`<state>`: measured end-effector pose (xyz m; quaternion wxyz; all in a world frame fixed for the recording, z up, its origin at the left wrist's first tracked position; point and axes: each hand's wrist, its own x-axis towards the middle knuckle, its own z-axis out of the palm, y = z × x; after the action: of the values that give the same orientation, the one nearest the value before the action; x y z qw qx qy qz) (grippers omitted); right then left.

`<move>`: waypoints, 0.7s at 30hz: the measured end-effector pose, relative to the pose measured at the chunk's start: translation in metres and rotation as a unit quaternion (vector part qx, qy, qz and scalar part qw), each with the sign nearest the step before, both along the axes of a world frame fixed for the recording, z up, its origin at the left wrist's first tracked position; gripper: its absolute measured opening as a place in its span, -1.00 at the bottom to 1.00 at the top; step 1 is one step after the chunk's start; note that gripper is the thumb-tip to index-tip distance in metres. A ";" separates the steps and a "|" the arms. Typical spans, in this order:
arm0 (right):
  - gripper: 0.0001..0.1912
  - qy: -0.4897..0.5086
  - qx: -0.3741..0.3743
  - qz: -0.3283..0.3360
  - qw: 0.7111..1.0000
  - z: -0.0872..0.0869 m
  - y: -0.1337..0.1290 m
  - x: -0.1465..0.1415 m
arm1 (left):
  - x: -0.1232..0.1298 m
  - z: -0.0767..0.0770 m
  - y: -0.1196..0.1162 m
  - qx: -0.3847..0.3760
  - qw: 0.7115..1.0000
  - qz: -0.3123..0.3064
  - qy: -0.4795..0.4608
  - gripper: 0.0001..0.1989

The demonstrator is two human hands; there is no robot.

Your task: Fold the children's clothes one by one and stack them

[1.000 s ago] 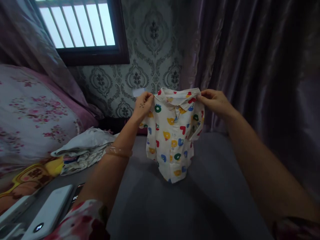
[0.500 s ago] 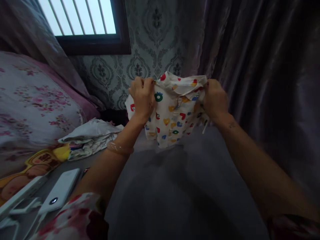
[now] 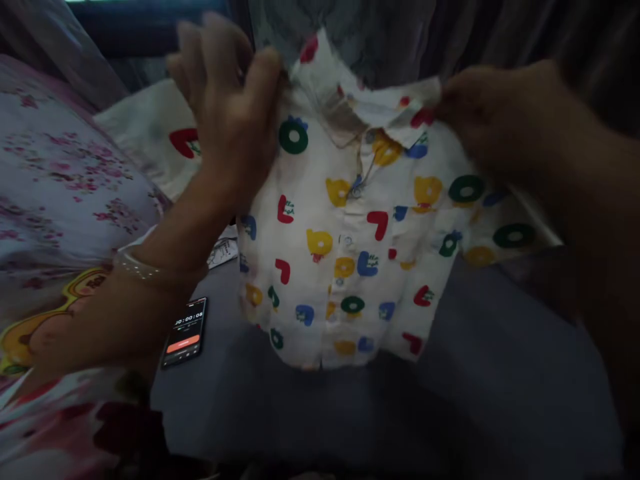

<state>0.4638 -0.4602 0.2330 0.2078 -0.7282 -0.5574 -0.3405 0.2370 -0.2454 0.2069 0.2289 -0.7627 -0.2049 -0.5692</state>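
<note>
A small white button-up shirt (image 3: 345, 247) with red, blue, yellow and green prints hangs upright in front of me, its collar at the top. At its shoulder on the left, my left hand (image 3: 235, 100) pinches the cloth between thumb and fingers, the other fingers raised and blurred. My right hand (image 3: 510, 120) grips the opposite shoulder beside the collar; its fingertips are partly in shadow. Both short sleeves spread outward past my hands. The lower hem hangs just above or against the grey bed surface; I cannot tell which.
A phone (image 3: 186, 333) with a lit timer screen lies on the grey sheet (image 3: 240, 427). Floral bedding (image 3: 65, 173) rises at the left, with a yellow cartoon cushion (image 3: 30, 333) below it. Dark curtains (image 3: 590, 40) hang at the back right.
Both hands have brought the shirt closer, so it looks larger and its front is more spread out. The view has tilted down, and the phone has come into sight.
</note>
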 end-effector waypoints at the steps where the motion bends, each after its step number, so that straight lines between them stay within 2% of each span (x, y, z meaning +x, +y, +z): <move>1: -0.63 0.023 -0.035 0.006 0.999 -0.010 0.010 0.010 | 0.004 -0.009 0.005 -0.008 0.999 0.008 0.039 -0.62; 3: -0.73 0.050 -0.101 0.018 0.993 -0.038 0.032 0.032 | 0.015 -0.037 0.018 -0.044 0.991 0.012 0.124 -0.64; 5: -0.73 0.076 -0.175 0.038 0.981 -0.077 0.056 0.052 | 0.030 -0.076 0.035 -0.109 0.978 -0.018 0.178 -0.70; 8: -0.72 0.146 -0.298 0.036 0.943 -0.146 0.087 0.072 | 0.056 -0.150 0.063 -0.203 0.947 -0.057 0.241 -0.70; 11: -0.72 0.191 -0.350 0.016 0.917 -0.213 0.107 0.080 | 0.075 -0.224 0.085 -0.299 0.906 -0.042 0.296 -0.70; 13: -0.68 0.217 -0.371 -0.003 0.903 -0.250 0.115 0.082 | 0.084 -0.263 0.093 -0.354 0.880 -0.038 0.315 -0.69; 16: -0.63 0.237 -0.392 -0.027 0.889 -0.288 0.125 0.085 | 0.092 -0.300 0.101 -0.402 0.858 -0.042 0.318 -0.68; 18: -0.62 0.235 -0.394 -0.034 0.888 -0.302 0.131 0.088 | 0.096 -0.314 0.105 -0.411 0.855 -0.044 0.313 -0.68; 21: -0.60 0.228 -0.396 -0.046 0.888 -0.312 0.140 0.094 | 0.103 -0.326 0.114 -0.412 0.855 -0.024 0.313 -0.68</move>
<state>0.5580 -0.3199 -0.0794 0.0082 -0.8324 -0.5491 0.0747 0.3402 -0.1311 -0.1187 -0.0681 -0.9299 -0.3195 -0.1692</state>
